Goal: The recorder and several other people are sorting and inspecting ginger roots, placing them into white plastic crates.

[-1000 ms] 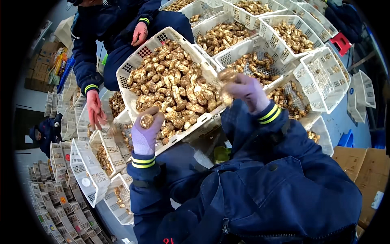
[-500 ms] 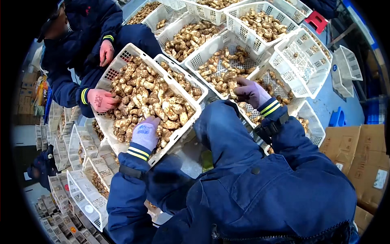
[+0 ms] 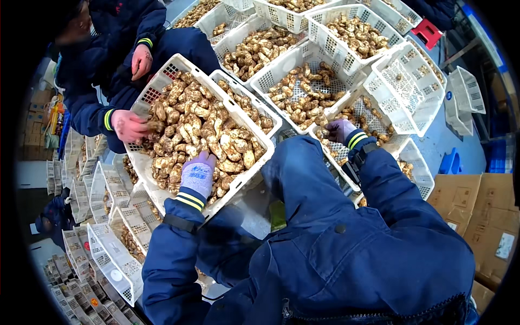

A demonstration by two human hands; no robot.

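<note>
My left hand (image 3: 197,174), in a pale purple glove, reaches over the near rim of a large white crate (image 3: 238,181). Its fingers are curled around a mushroom among the heaped brown-and-white mushrooms (image 3: 189,130), with the fingertips partly hidden. Farther right, my right hand (image 3: 341,130), gloved alike, is low over a smaller white crate (image 3: 335,174). Those fingers are bent and closed on a mushroom (image 3: 323,131) at the crate's left side. Smaller mushrooms (image 3: 374,120) lie scattered inside that crate.
Across the large crate, a co-worker's pink-gloved hand (image 3: 130,126) touches the heap; their other hand (image 3: 142,62) rests on their leg. More mushroom crates (image 3: 303,46) stand ahead and at left. Cardboard boxes (image 3: 471,211) and a blue stool (image 3: 449,162) are at right.
My right hand has moved down and right, from the middle crate to the smaller crate. My left hand stays in the heap. The co-worker's nearer hand has shifted slightly and holds a mushroom.
</note>
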